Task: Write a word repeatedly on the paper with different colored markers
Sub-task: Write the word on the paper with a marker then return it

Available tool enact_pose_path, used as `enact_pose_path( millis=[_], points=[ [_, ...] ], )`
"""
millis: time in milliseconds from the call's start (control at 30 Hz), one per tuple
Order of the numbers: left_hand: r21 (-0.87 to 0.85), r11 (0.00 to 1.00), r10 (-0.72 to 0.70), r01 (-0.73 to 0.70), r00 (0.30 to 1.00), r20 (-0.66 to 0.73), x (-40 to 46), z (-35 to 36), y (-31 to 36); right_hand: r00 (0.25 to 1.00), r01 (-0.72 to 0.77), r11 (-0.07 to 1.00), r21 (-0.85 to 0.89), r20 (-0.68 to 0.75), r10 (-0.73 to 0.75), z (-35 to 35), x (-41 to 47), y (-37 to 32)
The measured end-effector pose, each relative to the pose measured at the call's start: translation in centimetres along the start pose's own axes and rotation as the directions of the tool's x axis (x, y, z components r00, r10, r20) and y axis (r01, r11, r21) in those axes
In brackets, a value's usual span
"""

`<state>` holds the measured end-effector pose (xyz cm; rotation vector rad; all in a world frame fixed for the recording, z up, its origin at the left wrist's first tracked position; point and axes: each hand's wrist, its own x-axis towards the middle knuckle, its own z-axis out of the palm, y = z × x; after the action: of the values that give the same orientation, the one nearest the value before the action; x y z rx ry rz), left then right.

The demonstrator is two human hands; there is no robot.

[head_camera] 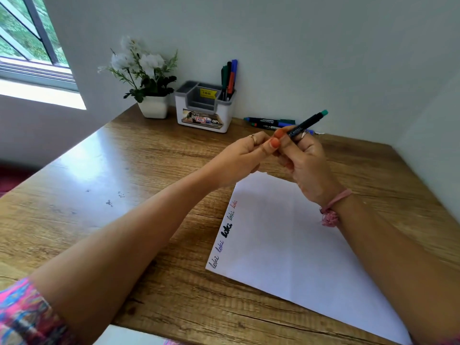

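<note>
A white sheet of paper lies angled on the wooden desk, with the word "loki" written several times along its left edge in different colours. Above the paper's far corner my right hand grips a black marker with a teal end, its teal end pointing up and right. My left hand meets it, its fingers pinching the marker's near end, which is hidden between the hands. Whether a cap is on that end cannot be seen.
A white and grey desk organizer stands against the back wall, with several markers upright in its right slot. More markers lie on the desk behind my hands. A white pot of white flowers sits left of the organizer.
</note>
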<state>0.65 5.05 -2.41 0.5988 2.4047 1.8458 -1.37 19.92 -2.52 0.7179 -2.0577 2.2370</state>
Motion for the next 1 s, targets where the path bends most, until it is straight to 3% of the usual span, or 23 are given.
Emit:
enact_pose_path(
  millis=[167, 300, 367, 467, 567, 767, 1000],
  points=[
    [0.121, 0.984, -0.141, 0.134, 0.989, 0.047, -0.2, -2.4, -0.5, 0.996, 0.033, 0.999, 0.002, -0.078, -0.033, -0.1, 0.2, 0.3],
    [0.172, 0.971, -0.143, 0.167, 0.980, -0.140, 0.1, -4.6, -2.6, 0.996, 0.024, 0.996, 0.080, -0.091, -0.017, -0.6, 0.6, 0.0],
    [0.311, 0.940, -0.089, 0.140, 0.981, -0.173, 0.4, -5.2, -3.6, 0.999, -0.042, 0.992, 0.117, 0.006, 0.041, -0.9, 0.5, 0.2],
    [0.557, 0.828, -0.044, 0.056, 0.998, -0.034, 0.6, -5.6, -4.6, 0.969, -0.139, 0.988, 0.074, 0.215, 0.120, -0.8, 0.1, 0.6],
    [0.665, 0.747, -0.025, -0.027, 0.997, 0.069, 0.8, -5.6, -4.6, 0.924, -0.155, 0.987, -0.037, 0.350, 0.158, -0.6, -0.5, 1.1],
    [0.698, 0.712, -0.047, -0.078, 0.986, 0.159, 0.9, -6.0, -4.9, 0.864, -0.130, 0.961, -0.244, 0.448, 0.230, 0.4, -1.9, 1.8],
    [0.605, 0.796, -0.132, -0.034, 0.965, 0.228, 0.9, -6.0, -4.3, 0.848, -0.102, 0.945, -0.311, 0.470, 0.246, 0.9, -4.1, 1.0]
  ],
)
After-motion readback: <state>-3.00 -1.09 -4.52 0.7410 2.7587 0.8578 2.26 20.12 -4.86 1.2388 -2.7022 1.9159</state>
